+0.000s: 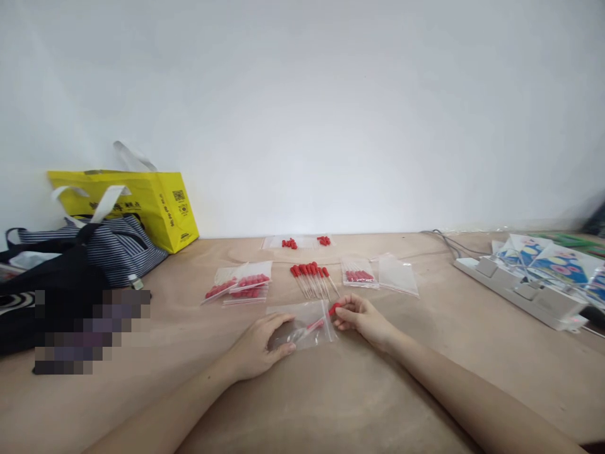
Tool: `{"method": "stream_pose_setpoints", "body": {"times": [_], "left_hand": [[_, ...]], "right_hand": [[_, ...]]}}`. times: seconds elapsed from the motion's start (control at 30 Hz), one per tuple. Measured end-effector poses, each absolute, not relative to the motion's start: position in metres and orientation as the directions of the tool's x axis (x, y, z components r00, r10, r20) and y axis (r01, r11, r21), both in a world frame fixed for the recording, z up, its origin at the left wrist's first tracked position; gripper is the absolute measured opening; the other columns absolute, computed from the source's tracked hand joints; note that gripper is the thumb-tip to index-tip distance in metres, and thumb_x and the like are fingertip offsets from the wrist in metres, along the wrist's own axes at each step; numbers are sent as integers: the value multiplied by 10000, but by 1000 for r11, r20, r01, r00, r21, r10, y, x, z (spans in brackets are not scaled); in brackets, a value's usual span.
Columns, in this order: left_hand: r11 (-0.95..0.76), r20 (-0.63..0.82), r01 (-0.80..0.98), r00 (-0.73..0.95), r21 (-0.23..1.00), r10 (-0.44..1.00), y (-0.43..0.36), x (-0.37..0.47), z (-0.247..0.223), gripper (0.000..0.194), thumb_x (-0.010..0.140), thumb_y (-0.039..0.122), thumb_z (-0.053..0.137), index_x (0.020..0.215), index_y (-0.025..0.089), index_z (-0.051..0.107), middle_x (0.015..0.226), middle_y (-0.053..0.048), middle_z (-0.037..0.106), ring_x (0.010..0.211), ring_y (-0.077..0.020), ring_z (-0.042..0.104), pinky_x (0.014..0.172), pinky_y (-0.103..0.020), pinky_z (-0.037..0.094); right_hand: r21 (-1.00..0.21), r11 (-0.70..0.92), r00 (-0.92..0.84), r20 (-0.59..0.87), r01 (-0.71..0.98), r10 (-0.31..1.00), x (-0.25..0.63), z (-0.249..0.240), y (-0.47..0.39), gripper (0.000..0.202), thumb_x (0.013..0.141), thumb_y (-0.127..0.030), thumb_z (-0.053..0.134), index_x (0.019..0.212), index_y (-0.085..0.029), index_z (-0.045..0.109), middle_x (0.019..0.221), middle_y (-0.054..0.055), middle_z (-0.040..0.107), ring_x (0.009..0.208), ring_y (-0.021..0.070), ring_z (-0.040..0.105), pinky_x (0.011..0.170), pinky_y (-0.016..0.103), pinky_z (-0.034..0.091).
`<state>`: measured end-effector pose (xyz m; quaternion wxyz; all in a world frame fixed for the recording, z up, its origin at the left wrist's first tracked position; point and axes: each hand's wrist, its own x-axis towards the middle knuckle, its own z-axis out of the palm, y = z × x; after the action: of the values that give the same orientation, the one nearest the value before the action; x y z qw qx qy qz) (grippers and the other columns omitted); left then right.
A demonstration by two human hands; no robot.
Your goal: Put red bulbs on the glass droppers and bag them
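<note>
A clear zip bag (307,337) lies flat on the wooden table with a red-tipped stick (315,324) inside. My left hand (262,343) rests at the bag's left end, thumb and fingers spread apart on it. At the bag's right, open-looking end, my right hand (362,318) pinches a red-headed piece (334,308). Just beyond the bag, several loose red-headed sticks (309,271) are fanned out, heads pointing away. Filled bags (250,282) are stacked to the left; another filled bag (359,275) and a flat bag without sticks (398,275) lie to the right.
Small red pieces (289,243) lie on plastic near the wall. At the left stand a yellow bag (174,214) and a striped bag (118,246) beside dark cloth. A white power strip (515,291), cables and printed packets (558,261) occupy the right.
</note>
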<state>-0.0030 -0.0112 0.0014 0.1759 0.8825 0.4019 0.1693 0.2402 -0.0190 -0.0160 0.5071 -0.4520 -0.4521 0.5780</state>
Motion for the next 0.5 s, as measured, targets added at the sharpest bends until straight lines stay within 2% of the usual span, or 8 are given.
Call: {"method": "stream_pose_setpoints", "body": {"times": [0.1,0.23,0.4,0.5], "left_hand": [[-617,161,642,622,455,766,-11,-2,2,423,765,371,512,1152,207,462,1178,-62,535,1052,-228,500,887,-370,401],[-622,166,627,630,468,759,-10,-2,1,420,766,362,517,1154,213,460,1179,-53,536,1050,-221,502,890,-364,399],[-614,181,627,614,479,768,-10,-3,0,409,751,349,534,1135,220,478,1158,-44,552,1029,-217,517,878,-355,409],[-612,181,623,613,487,769,-10,-2,1,402,747,351,536,1126,224,489,1150,-43,558,1029,-219,517,879,-356,408]], "right_hand": [[-999,-25,-183,-31,35,983,242,-16,-19,284,600,-345,682,727,-158,509,535,-44,542,460,65,487,461,189,388],[-971,79,-243,23,224,970,246,-16,-15,255,615,-362,671,684,-148,551,539,-48,512,460,50,429,439,177,322],[-934,190,-436,42,302,899,250,-17,-14,232,617,-357,662,609,-149,560,544,-35,521,466,56,405,430,179,292],[-890,268,-359,129,370,924,247,-18,-14,165,624,-296,655,647,-156,571,545,-44,492,467,57,389,435,179,287]]}}
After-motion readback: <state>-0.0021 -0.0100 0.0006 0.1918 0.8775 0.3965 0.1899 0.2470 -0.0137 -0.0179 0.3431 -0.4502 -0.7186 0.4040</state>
